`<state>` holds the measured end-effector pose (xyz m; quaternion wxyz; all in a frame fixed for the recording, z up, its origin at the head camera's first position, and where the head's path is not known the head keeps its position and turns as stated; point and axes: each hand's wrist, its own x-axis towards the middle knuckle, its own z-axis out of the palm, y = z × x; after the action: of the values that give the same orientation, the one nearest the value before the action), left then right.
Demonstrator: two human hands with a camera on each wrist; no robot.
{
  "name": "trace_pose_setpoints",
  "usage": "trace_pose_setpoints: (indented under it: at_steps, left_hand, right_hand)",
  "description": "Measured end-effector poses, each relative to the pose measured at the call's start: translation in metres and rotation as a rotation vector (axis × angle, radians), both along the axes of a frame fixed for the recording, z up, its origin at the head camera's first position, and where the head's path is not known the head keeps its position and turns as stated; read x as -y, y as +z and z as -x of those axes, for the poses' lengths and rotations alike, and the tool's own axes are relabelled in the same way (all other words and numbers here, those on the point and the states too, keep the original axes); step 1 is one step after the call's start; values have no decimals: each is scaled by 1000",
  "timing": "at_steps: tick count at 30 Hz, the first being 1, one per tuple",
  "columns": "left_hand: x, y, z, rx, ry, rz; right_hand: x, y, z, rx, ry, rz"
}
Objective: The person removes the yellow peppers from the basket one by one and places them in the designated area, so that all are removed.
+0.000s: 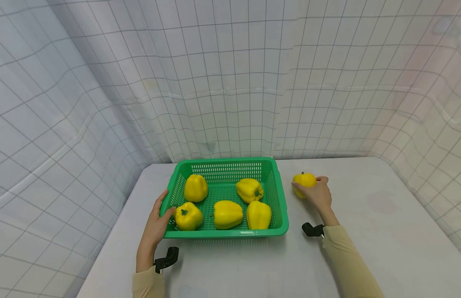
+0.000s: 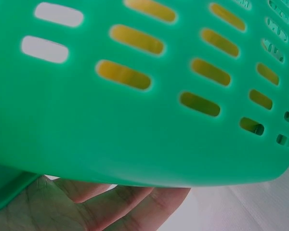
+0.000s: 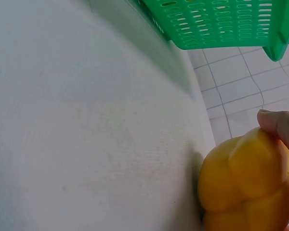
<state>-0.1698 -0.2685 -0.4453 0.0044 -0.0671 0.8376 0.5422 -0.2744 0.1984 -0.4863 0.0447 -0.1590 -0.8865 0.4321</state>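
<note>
A green plastic basket (image 1: 226,234) with slotted walls holds several yellow bell peppers, among them one (image 1: 188,216) at its near left corner and another (image 1: 249,189) at the right back. My left hand (image 1: 156,225) grips the basket's left rim, thumb over the edge; in the left wrist view its fingers (image 2: 130,204) reach along the outside of the wall. To the right of the basket, my right hand (image 1: 316,193) holds a yellow bell pepper (image 1: 304,182) between thumb and fingers, stem up. The right wrist view shows that pepper (image 3: 245,183) close over the white tabletop, with the thumb against its side.
A white table (image 1: 379,231) lies under everything. White grid-patterned curtains (image 1: 230,103) hang behind it and along both sides. Black wrist mounts (image 1: 167,258) sit below both hands.
</note>
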Motion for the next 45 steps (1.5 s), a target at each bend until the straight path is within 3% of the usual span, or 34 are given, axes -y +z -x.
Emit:
trace_pose_setpoints:
  at_steps: [21,39,45]
  left_hand:
    - [0,-1,-1,-15,-3,10]
    - [-1,-1,-1,-16,0,5]
    - [0,-1,0,-15,0,4]
  right_hand:
    - [8,-6,3,-33,-54,-73]
    - [9,-11,3,-56,-49,-114]
    - [9,-8,1,-137,-33,-136]
